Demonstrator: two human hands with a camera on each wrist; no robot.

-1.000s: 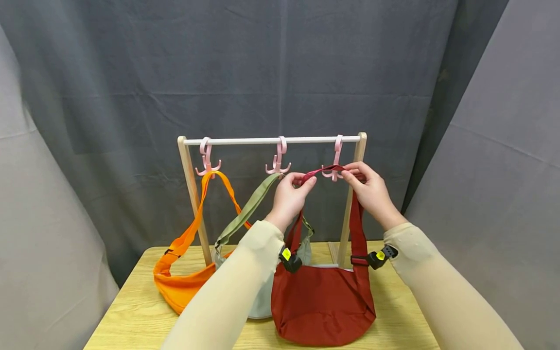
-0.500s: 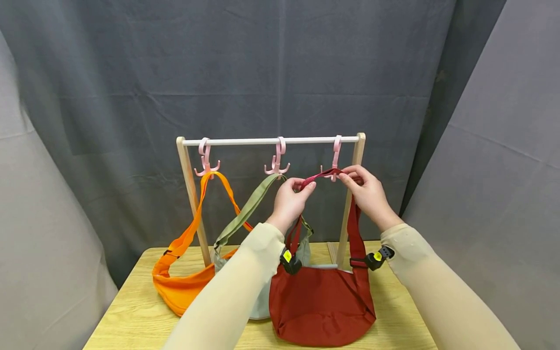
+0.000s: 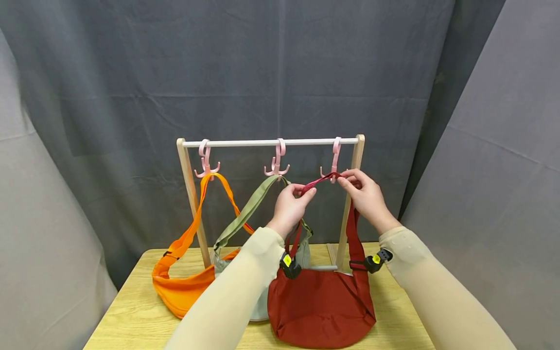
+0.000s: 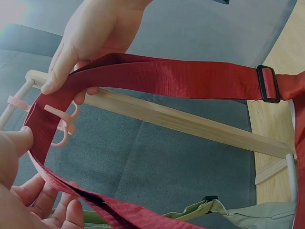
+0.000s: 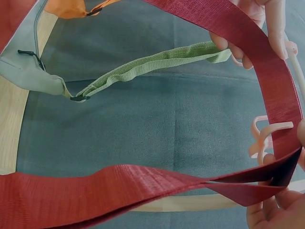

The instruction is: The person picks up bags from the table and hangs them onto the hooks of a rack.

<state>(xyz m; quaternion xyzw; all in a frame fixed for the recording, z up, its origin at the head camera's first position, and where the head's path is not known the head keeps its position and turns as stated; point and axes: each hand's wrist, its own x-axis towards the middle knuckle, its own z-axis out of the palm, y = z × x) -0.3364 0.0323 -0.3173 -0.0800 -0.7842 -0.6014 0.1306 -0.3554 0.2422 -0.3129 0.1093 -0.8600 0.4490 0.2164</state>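
My left hand [image 3: 290, 206] and right hand [image 3: 364, 197] pinch the top of a dark red shoulder strap [image 3: 321, 180], a short stretch of it spanning between them. This strap belongs to a red bag [image 3: 321, 306] hanging low at the front of the table. Right at the strap's top is the rightmost pink hook [image 3: 335, 158]; in the left wrist view one prong [image 4: 57, 113] overlaps the inner face of the strap. Seen from the right wrist, the strap [image 5: 228, 21] loops around the pronged hook [image 5: 267, 136], with fingers on both sides of it.
A wood-legged rack with a white bar [image 3: 245, 143] stands on the wooden table [image 3: 127, 296]. An orange bag [image 3: 183, 291] hangs from its left pink hook [image 3: 206, 160], and a grey-green bag by its green strap [image 3: 249, 211] from the middle hook [image 3: 276, 160].
Both hands have come down slightly with the red strap, which now sits lower against the right hook. The other two bags have not moved.
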